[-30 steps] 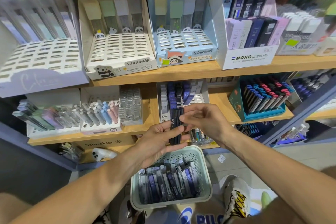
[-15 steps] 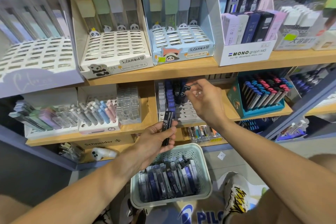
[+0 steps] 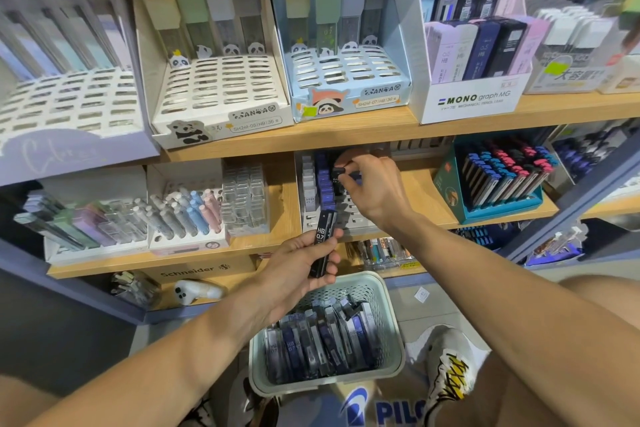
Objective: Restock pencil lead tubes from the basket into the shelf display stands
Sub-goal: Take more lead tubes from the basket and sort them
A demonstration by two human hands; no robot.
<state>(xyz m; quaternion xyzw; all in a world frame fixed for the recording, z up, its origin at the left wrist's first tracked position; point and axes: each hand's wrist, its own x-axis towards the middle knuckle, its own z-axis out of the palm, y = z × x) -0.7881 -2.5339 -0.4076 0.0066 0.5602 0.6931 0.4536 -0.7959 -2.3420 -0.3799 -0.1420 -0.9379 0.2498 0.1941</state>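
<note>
On the middle shelf, right hand (image 3: 372, 189) pinches a black lead tube (image 3: 338, 173) at the white display stand (image 3: 308, 191); left hand (image 3: 298, 267) grips spare HB tubes (image 3: 323, 243) w/ basket (image 3: 388, 302) just below.

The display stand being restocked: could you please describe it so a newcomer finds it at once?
On the middle wooden shelf, directly above the green basket, stands a white slotted stand. Unlike the teal stand to its right, it holds purple and black tubes and has empty front slots.
</note>
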